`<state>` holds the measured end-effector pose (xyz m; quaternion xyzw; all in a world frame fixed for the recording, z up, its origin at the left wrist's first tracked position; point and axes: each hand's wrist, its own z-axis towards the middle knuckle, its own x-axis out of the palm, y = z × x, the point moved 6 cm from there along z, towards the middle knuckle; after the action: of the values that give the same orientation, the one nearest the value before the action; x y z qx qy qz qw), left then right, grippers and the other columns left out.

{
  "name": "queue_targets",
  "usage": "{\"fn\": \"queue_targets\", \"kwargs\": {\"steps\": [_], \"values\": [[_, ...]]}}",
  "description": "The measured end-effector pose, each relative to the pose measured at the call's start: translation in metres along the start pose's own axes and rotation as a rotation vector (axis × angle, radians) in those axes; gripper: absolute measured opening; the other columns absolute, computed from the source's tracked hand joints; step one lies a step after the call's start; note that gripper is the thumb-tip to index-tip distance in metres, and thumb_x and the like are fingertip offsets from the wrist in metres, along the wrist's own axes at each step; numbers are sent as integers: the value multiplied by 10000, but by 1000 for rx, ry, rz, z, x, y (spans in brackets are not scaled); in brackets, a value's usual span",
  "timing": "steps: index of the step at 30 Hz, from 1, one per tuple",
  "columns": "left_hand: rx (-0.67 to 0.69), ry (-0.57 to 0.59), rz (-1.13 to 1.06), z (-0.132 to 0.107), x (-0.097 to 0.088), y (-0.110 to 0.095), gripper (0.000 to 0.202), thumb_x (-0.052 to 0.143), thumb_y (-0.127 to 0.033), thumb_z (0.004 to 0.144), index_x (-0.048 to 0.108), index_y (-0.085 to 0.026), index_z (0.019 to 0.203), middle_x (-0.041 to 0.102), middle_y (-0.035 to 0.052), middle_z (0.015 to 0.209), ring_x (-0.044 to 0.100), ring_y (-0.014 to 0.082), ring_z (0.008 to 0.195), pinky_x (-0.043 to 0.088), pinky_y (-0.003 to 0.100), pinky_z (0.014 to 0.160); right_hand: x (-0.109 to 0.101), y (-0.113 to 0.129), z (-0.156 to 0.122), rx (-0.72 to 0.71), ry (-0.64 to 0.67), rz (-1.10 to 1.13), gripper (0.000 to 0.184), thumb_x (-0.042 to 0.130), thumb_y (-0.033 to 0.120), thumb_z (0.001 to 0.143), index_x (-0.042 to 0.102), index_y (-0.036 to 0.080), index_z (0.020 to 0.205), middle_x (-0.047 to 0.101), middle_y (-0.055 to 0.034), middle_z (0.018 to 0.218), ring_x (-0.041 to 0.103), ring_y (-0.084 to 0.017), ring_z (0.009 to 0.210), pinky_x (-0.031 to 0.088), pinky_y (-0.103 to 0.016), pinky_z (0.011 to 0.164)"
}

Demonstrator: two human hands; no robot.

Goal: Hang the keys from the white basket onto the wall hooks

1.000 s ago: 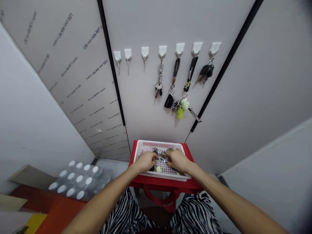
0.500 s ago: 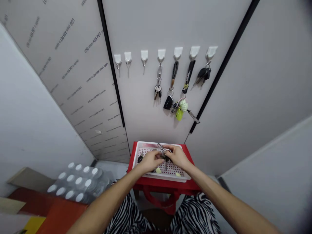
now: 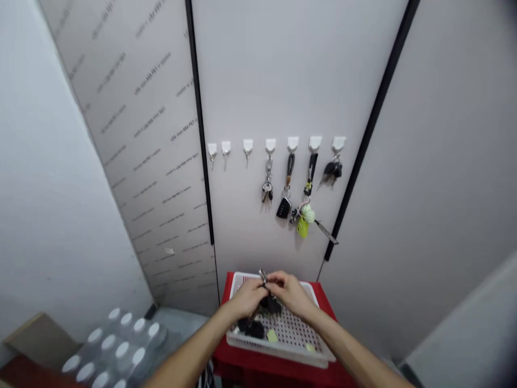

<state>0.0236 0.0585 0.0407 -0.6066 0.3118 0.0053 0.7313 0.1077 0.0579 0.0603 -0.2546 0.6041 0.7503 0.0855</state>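
Over a white perforated basket (image 3: 283, 353), my left hand (image 3: 247, 299) and my right hand (image 3: 290, 292) meet, fingers pinched on one bunch of keys. Its silver clasp (image 3: 263, 276) sticks up between the fingertips, and dark parts (image 3: 271, 305) dangle below. My fingers hide much of the ring. Inside the basket, black keys (image 3: 254, 328) lie under my left wrist. A pale yellow tag (image 3: 272, 335) lies near them, and another yellow tag (image 3: 311, 347) is close to the front right corner.
A red-covered stand (image 3: 323, 296) carries the basket against the wall panel. White hooks (image 3: 270, 144) line the panel; four on the right hold keys, including a black car key (image 3: 284, 208) and a green charm (image 3: 302, 227). Bottled water (image 3: 115, 345) stands at lower left.
My view has tilted up, so hooks and basket sit lower in the picture. Both hands remain on the bunch, and its clasp now points more upright.
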Motion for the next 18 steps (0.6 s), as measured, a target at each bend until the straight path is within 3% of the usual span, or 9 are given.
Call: {"fn": "queue_targets", "kwargs": {"steps": [4, 8, 12, 18], "values": [[-14, 22, 47, 5, -19, -13, 187, 346, -130, 596, 531, -106, 594, 478, -30, 549, 385, 72, 531, 309, 173, 497, 1, 14, 13, -15, 14, 156, 114, 451, 185, 578, 502, 140, 670, 532, 3, 595, 472, -100, 546, 378, -221, 550], [47, -61, 10, 12, -40, -28, 169, 383, -183, 613, 527, -97, 631, 461, -21, 541, 379, 69, 513, 310, 178, 482, -14, 39, 34, -94, -175, 267, 84, 471, 192, 552, 484, 148, 622, 513, 18, 559, 455, -91, 523, 368, -219, 543], [127, -312, -107, 26, -72, -46, 192, 423, -203, 611, 510, -96, 744, 479, -6, 584, 397, 62, 498, 332, 184, 489, -38, 73, 67, -129, -364, 376, 175, 510, 223, 510, 514, 129, 658, 535, 6, 578, 462, -91, 526, 369, -223, 542], [215, -624, -196, 55, -139, -95, 179, 431, -213, 619, 517, -114, 741, 478, -15, 553, 400, 45, 441, 336, 171, 459, -68, 148, 125, -266, -485, 392, 264, 515, 251, 513, 553, 112, 733, 566, -12, 612, 467, -73, 467, 376, -208, 477]]}}
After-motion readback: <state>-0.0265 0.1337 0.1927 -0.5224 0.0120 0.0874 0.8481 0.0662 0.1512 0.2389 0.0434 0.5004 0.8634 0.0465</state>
